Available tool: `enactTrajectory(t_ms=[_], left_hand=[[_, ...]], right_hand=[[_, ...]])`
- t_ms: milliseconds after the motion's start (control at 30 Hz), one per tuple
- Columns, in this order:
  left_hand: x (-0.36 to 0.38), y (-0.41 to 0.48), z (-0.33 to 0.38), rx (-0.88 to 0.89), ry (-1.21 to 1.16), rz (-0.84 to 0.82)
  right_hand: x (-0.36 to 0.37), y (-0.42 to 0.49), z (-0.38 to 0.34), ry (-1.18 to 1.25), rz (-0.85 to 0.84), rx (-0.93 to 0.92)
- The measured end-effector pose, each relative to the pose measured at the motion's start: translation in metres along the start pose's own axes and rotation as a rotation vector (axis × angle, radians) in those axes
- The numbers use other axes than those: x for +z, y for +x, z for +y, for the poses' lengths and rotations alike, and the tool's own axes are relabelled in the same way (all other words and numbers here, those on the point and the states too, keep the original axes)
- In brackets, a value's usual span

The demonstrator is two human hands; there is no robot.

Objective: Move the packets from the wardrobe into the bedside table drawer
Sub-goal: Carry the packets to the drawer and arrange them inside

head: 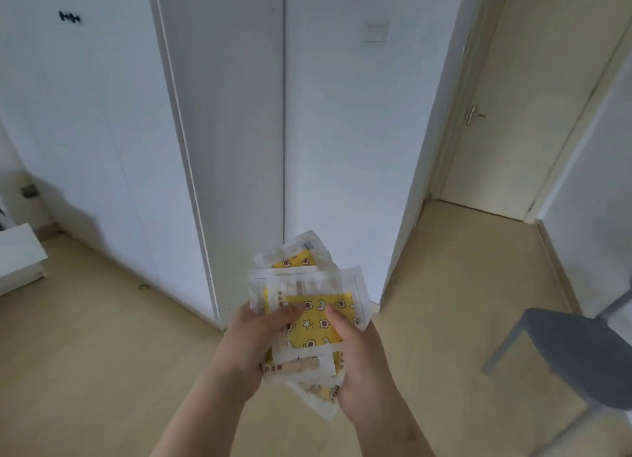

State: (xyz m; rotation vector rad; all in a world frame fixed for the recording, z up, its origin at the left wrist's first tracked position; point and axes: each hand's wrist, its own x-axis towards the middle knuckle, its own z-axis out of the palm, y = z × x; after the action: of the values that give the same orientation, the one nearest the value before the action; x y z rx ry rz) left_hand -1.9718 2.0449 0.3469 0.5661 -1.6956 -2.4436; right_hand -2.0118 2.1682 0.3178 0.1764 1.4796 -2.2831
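Note:
A stack of several clear packets (309,285) with yellow patterned contents sits low in the middle of the head view. My left hand (251,340) grips the stack from the left, thumb on top. My right hand (355,357) grips it from the right, thumb pressed on the top packet. Behind the stack stands the white wardrobe (239,114) with its doors shut. A white bedside table (18,255) shows partly at the left edge; no drawer front is visible.
A grey stool (567,347) stands on the floor at the right. A cream door (496,114) with a metal handle is at the back right, beyond a short passage. Pale wooden floor (85,354) spreads left and right of my arms.

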Motion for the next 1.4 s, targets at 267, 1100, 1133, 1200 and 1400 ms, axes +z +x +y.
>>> enactTrajectory(t_ms=[267,1100,1133,1200,1400], left_hand=[[-0.068,0.15,0.056,0.135,-0.144,0.374],[-0.548,0.337,0.247,0.248,-0.356,1.086],[-0.564,0.344,0.253,0.238,-0.359,1.092],[-0.597,0.36,0.261,0.218,-0.384,1.108],[-0.712,0.425,0.298,0.206,-0.409,1.181]], right_hand=[[0.119,0.168,-0.017,-0.141,-0.272,0.083],[0.659,0.399,0.172,-0.375,-0.853,0.562],[0.676,0.407,0.181,-0.372,-0.849,0.574],[0.708,0.424,0.201,-0.371,-0.845,0.609],[0.826,0.494,0.26,-0.39,-0.908,0.654]])
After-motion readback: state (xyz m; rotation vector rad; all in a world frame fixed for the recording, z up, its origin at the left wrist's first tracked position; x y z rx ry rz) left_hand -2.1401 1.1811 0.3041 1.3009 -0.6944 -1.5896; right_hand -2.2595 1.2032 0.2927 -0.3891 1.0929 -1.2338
